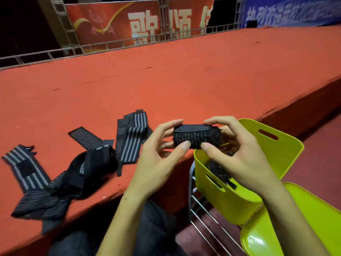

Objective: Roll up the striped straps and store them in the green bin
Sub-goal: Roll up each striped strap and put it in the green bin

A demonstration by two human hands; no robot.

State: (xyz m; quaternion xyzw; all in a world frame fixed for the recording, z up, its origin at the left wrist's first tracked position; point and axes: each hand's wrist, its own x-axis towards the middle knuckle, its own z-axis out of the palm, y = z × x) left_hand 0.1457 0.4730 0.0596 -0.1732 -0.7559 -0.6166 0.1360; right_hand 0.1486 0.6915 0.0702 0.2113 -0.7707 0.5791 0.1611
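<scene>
Head view, looking down: two bare hands are holding a rolled black strap, the roll (197, 137), level in the air between them, just above the near rim of a green bin (227, 198). The left hand (162, 150) is gripping the roll's left end, with its thumb pressing the front and its fingers curling over the top. The right hand (238, 152) is gripping the right end in the same way, thumb at the front and fingers arching over the back. A dark fastening tab is lying flat along the top of the roll.

The bin is sitting on a wire rack (204, 224) to the right of the person's lap, beside the front edge of a long red bench (184, 80). More dark strap material is showing inside the bin, under the right hand. A green lid (273, 145) is standing tilted behind the bin, and another green plastic piece (302, 218) is lying at lower right.

On the bench, left of the hands, loose straps (60, 178) with pale stripes are lying unrolled in a tangled heap, well apart from the bin. One folded strap (129, 139) is lying nearest the left hand.

Behind the bench a metal railing (110, 47) is running across, with a red banner (140, 23) bearing large pale characters beyond it.
</scene>
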